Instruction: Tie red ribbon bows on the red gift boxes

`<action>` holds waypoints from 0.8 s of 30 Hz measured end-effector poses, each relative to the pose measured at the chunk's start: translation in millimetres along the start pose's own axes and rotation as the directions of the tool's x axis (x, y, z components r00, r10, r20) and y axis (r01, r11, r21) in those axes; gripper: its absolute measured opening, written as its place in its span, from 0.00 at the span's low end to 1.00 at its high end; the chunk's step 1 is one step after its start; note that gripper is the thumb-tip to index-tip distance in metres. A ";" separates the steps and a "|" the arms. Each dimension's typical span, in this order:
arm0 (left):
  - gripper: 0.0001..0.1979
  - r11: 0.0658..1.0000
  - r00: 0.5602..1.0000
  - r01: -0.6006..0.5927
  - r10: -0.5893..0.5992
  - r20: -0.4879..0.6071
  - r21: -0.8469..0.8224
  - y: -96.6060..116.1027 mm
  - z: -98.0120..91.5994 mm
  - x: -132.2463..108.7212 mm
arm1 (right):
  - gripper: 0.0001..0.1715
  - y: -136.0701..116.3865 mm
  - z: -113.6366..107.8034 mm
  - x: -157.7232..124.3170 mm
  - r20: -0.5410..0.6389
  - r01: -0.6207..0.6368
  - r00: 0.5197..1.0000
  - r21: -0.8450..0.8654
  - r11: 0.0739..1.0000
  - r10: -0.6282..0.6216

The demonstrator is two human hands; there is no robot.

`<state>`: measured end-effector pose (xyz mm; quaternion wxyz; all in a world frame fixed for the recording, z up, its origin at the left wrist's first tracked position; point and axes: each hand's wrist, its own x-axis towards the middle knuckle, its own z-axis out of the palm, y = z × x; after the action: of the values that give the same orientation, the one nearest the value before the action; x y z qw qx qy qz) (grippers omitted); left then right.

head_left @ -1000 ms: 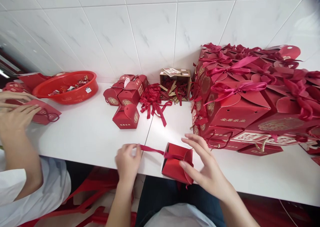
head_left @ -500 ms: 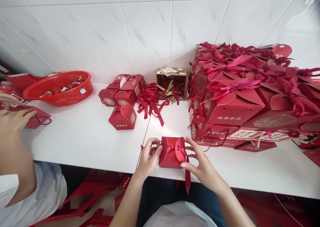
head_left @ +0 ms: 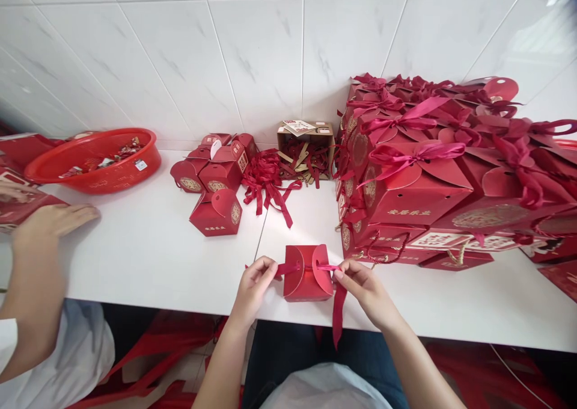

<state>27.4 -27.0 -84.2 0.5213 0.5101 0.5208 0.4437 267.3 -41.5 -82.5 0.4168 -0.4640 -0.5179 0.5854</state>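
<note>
A small red gift box (head_left: pixel 308 287) sits on the white table near its front edge, its curved flaps folded over the top. A dark red ribbon (head_left: pixel 338 313) runs through the holes in the flaps and sticks out on both sides. My left hand (head_left: pixel 256 285) pinches the ribbon's left end, just beside the box. On the other side, my right hand (head_left: pixel 363 285) pinches the right part of the ribbon, and a loose tail hangs below it past the table edge.
A tall stack of ribboned red boxes (head_left: pixel 419 192) stands at right. Behind lie loose ribbons (head_left: pixel 265 177), a carton of tags (head_left: pixel 331 138) and several red boxes (head_left: pixel 216 213). At left are a red basin (head_left: pixel 103 183) of wrapped pieces and a co-worker's hand (head_left: pixel 56 219).
My hands have left the box's sides and moved apart, now pulling the ribbon outward on both sides. The co-worker's hand at left has lowered onto the table beside a red box.
</note>
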 end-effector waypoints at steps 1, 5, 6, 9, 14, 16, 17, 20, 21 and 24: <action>0.15 1.000 1.000 -0.001 0.001 -0.023 0.003 2.1 -2.0 -1.1 | 0.21 -1.5 -1.2 0.9 -0.011 -0.006 1.000 -0.001 1.000 0.006; 0.17 0.999 0.996 -0.001 0.005 -0.086 0.040 15.6 -9.7 -4.5 | 0.20 -10.3 -7.1 4.7 -0.062 0.007 0.998 -0.049 0.999 -0.010; 0.17 0.999 0.995 -0.001 0.005 -0.095 0.049 19.3 -10.8 -4.7 | 0.18 -13.4 -8.5 5.2 -0.071 0.017 0.997 -0.063 0.998 -0.021; 0.20 0.998 0.994 0.019 -0.013 -0.106 0.056 28.2 -11.3 -2.4 | 0.20 -21.9 -12.0 6.3 -0.050 0.020 0.998 -0.062 0.998 -0.023; 0.22 0.997 0.992 0.062 -0.057 -0.112 0.041 32.7 -6.7 6.5 | 0.26 -19.7 -13.1 13.0 0.085 -0.059 0.995 0.064 0.996 0.053; 0.22 0.997 0.991 0.070 -0.065 -0.117 0.039 32.9 -5.4 7.6 | 0.26 -14.9 -12.6 15.9 0.092 -0.071 0.994 0.102 0.992 0.061; 0.22 0.996 0.991 0.075 -0.071 -0.114 0.037 33.0 -5.3 7.3 | 0.26 -12.9 -12.4 16.5 0.087 -0.070 0.994 0.113 0.991 0.060; 0.22 0.996 0.992 0.084 -0.082 -0.100 0.020 33.7 -7.2 4.0 | 0.19 -11.5 -13.0 13.4 0.081 -0.050 0.996 0.129 0.990 0.040; 0.22 0.996 0.992 0.084 -0.083 -0.099 0.011 34.0 -8.3 2.9 | 0.17 -12.3 -13.7 11.2 0.087 -0.023 0.996 0.116 0.993 0.013; 0.21 0.997 0.991 0.077 -0.079 -0.108 -0.024 34.7 -11.1 1.4 | 0.18 -15.5 -16.8 5.2 0.076 0.151 0.986 -0.062 0.987 -0.146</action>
<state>18.8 -21.8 -49.1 0.5141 0.4593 0.5634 0.4554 282.7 -31.1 -68.2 0.4247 -0.4170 -0.5852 0.5508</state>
